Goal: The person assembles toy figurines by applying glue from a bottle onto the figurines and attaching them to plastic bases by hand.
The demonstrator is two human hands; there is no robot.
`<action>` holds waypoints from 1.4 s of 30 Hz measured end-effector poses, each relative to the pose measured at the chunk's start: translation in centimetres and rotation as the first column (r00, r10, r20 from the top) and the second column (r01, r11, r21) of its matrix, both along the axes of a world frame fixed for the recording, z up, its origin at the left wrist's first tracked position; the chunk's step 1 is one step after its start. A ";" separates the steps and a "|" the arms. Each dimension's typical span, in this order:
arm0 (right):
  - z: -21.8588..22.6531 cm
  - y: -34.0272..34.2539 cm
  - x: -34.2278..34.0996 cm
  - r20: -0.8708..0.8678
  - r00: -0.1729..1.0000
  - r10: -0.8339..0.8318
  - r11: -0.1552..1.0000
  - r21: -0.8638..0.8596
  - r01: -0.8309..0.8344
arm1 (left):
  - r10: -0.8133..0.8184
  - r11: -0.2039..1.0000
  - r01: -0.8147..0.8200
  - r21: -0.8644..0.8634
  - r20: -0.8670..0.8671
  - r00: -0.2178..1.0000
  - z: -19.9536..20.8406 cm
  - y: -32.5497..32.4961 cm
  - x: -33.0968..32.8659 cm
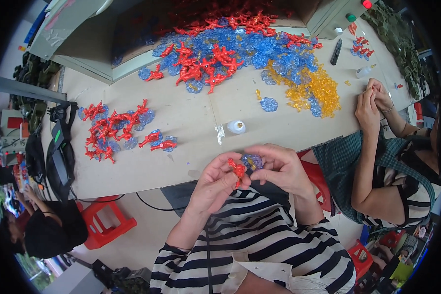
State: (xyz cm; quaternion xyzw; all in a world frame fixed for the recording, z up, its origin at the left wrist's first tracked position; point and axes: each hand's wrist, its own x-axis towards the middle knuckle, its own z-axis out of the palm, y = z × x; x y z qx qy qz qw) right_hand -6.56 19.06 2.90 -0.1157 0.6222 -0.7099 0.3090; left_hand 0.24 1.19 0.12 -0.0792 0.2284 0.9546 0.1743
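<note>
Bright workroom, with a pale worktop [181, 110] heaped toward its far edge with clear blue pieces [252, 45] and, to the right of these, yellow bits [323, 90]. Near the left edge, a spread of red figures [113, 121] among more blue pieces. By the right edge, a co-worker's hands [370, 105]. Possible trouble from here: dropping the red figure [237, 168] or the round clear piece [253, 162] over the near edge, through too light a pinch on something so small; or knocking the white bottle [236, 127] with a careless reach forward. In the left hand [214, 182], a close pinch of thumb and fingertips around the red figure, right at the near edge. In the right hand [280, 170], a looser, partly spread grasp, with the round clear piece at the fingertips. Cannot tell of any contact between figure and piece.
</note>
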 end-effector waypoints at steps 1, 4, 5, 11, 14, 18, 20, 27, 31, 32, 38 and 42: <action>-0.1 0.3 -0.1 -0.035 0.998 0.055 0.998 0.009 -0.055 | 0.000 1.000 0.000 -0.004 0.002 1.000 -0.1 0.0 0.0; -0.4 0.0 0.1 -0.114 0.993 0.033 0.998 -0.047 -0.038 | 0.024 1.000 -0.024 0.005 -0.001 1.000 -0.2 0.0 0.3; -0.6 -0.1 0.1 -0.114 0.993 0.032 0.998 -0.052 -0.038 | 0.038 0.999 -0.037 0.031 -0.014 0.999 -0.5 0.0 0.4; -3.0 -0.3 0.1 -0.509 0.858 -0.069 0.995 -0.095 0.024 | 0.049 0.995 -0.047 0.086 -0.027 0.998 -0.7 0.3 0.5; -3.4 -0.7 0.8 -0.466 0.866 -0.181 0.975 -0.200 0.096 | 0.107 0.993 -0.104 0.051 -0.061 0.992 -0.9 0.4 0.6; -3.1 -1.0 1.8 -0.019 0.982 -0.190 0.923 -0.344 0.172 | 0.183 0.979 -0.190 -0.068 -0.099 0.978 -1.2 0.2 0.5; -3.1 -1.1 2.0 0.056 0.985 -0.166 0.899 -0.402 0.175 | 0.211 0.969 -0.224 -0.107 -0.120 0.970 -1.3 0.3 0.4; -3.5 -1.1 2.2 0.132 0.988 -0.081 0.914 -0.385 0.126 | 0.246 0.895 -0.324 -0.306 -0.265 0.932 -1.1 0.4 0.4; -3.3 -1.0 2.2 0.127 0.988 -0.089 0.923 -0.363 0.130 | 0.247 0.873 -0.351 -0.340 -0.312 0.917 -1.0 0.5 0.4; -3.2 -1.0 2.3 0.126 0.988 -0.088 0.923 -0.362 0.128 | 0.248 0.853 -0.367 -0.370 -0.333 0.910 -1.0 0.5 0.4; -2.6 -1.1 2.7 0.150 0.983 -0.106 0.944 -0.296 0.147 | 0.200 0.769 -0.399 -0.500 -0.406 0.892 -0.4 0.0 0.3; -2.4 -1.1 3.2 -0.008 0.988 -0.156 0.961 -0.231 0.150 | 0.074 0.649 -0.425 -0.631 -0.504 0.861 -0.1 -0.7 0.0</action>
